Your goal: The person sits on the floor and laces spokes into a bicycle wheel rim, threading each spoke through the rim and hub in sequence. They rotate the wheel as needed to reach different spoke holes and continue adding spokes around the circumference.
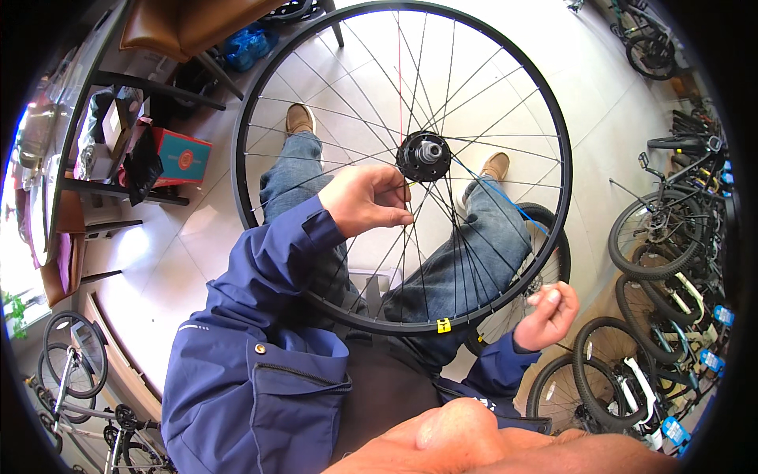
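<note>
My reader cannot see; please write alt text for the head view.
A person's bare left hand is beside the round black hub of a black, wire-spoked bicycle wheel above blue denim jeans; the bare right hand, curled, is outside the rim. Black-tyred bicycles stand at right.

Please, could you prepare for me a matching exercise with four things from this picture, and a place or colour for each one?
Column one
1. Hub
2. Right hand
3. Rim sticker
4. Left hand

Column two
A. over the large wheel, at the hub's lower left in the picture
B. yellow
C. at the large wheel's centre
D. outside the large wheel, at its lower right in the picture

Pairs: 1-C, 2-D, 3-B, 4-A
</note>
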